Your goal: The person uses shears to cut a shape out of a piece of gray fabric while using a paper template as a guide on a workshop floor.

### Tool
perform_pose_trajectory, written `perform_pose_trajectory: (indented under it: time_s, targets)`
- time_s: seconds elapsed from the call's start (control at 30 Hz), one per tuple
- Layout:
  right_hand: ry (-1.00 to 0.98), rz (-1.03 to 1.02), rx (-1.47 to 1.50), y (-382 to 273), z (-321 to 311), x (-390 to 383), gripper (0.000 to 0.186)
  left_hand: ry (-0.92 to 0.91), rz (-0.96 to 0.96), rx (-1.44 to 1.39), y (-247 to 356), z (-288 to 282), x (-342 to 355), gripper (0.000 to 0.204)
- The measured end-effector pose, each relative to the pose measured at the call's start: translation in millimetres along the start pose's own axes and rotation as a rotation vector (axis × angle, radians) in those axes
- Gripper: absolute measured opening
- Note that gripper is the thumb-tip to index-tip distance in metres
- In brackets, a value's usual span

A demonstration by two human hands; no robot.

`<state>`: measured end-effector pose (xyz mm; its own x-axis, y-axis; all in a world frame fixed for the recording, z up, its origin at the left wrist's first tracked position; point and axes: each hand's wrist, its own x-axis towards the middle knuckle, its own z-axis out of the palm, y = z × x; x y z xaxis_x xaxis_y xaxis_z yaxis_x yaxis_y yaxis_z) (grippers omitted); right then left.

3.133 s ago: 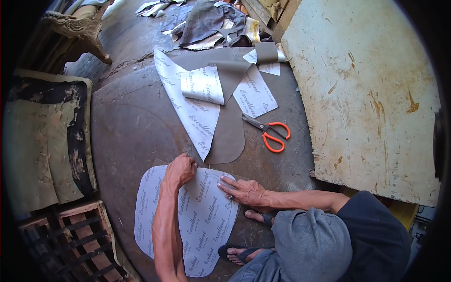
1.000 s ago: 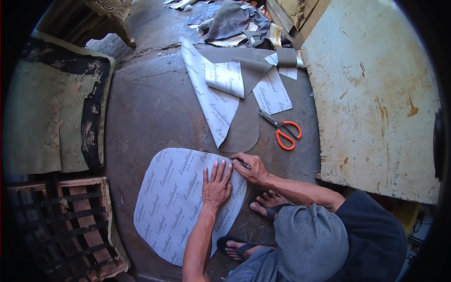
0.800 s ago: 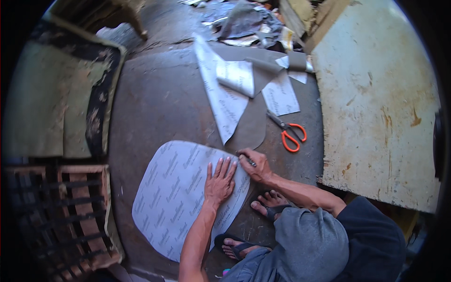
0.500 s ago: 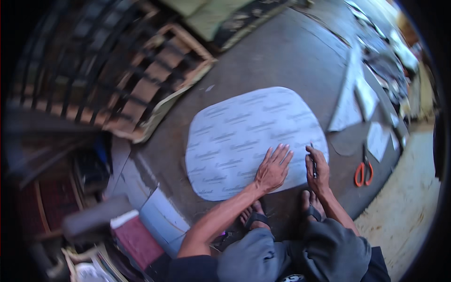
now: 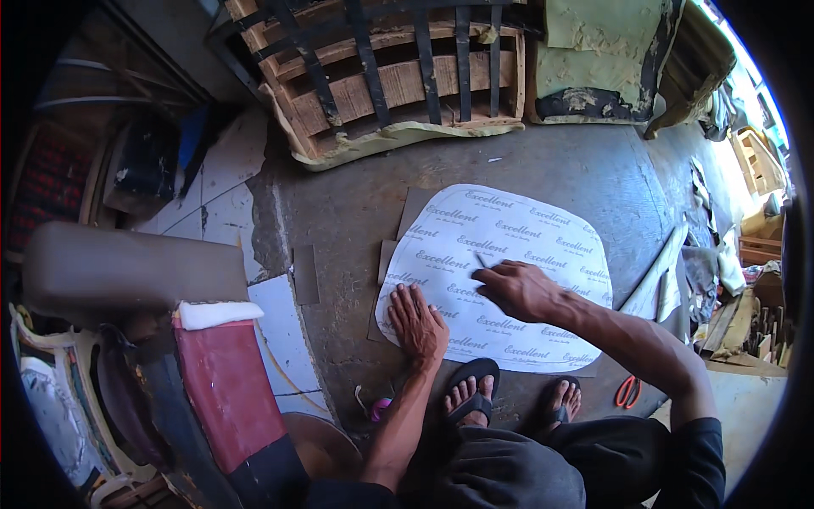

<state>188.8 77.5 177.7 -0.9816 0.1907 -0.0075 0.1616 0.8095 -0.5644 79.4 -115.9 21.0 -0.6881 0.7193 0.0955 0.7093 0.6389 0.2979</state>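
Two hands on white sheet [image 5: 509, 254]: left hand [image 5: 417, 321] flat, splayed; right hand [image 5: 519, 290] pinching pen [image 5: 481, 260].

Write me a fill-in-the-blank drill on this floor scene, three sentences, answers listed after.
1. The left hand lies flat on the white printed ____.
2. The right hand holds a thin pen with its tip on the white sheet, which lies on the ____.
3. The scissors by the person's right foot have ____ handles.

Missing words: sheet; floor; orange
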Motion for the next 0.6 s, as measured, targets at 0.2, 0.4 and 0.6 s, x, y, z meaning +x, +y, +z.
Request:
perform_pose_trajectory:
  time_s: [0.2,0.4,0.6]
  targets:
    - [-0.061,-0.086,0.0,11,72,124,0.023,-0.034,-0.052,0.034,7,2,5,0.059]
    - [-0.194,-0.27,-0.308,22,134,196,0.026,-0.068,-0.088,0.062,10,0,11,0.061]
    - [-0.283,-0.399,-0.472,31,146,203,0.027,-0.122,-0.102,0.064,8,-3,12,0.062]
